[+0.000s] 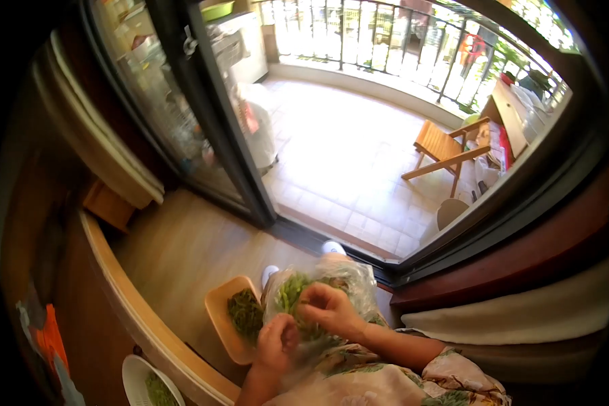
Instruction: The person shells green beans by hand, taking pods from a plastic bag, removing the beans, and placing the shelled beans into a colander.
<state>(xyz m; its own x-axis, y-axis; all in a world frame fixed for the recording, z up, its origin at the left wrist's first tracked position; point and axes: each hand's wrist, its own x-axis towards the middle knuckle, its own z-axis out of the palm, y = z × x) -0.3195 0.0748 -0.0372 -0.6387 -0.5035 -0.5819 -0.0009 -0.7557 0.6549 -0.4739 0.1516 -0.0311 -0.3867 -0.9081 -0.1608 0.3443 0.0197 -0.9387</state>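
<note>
A clear plastic bag (362, 279) of leafy greens (292, 289) lies open on my lap. Above it my right hand (331, 312) is closed in a pinch, its fingertips close to the greens; whatever is between them is too small to name. My left hand (276, 344) is curled closed just left of and below it, and its fingers hide anything they hold. The two hands are near each other but apart. To the left of the bag stands a tan plastic basin (218, 304) with a heap of dark green stems and leaves (245, 314) inside.
A white bowl (130, 379) with chopped-looking greens sits at the lower left, beside a curved wooden edge (139, 292). Ahead, a dark-framed sliding door (216, 111) opens onto a tiled balcony (338, 149) with a wooden folding chair (446, 145) and a railing (365, 40).
</note>
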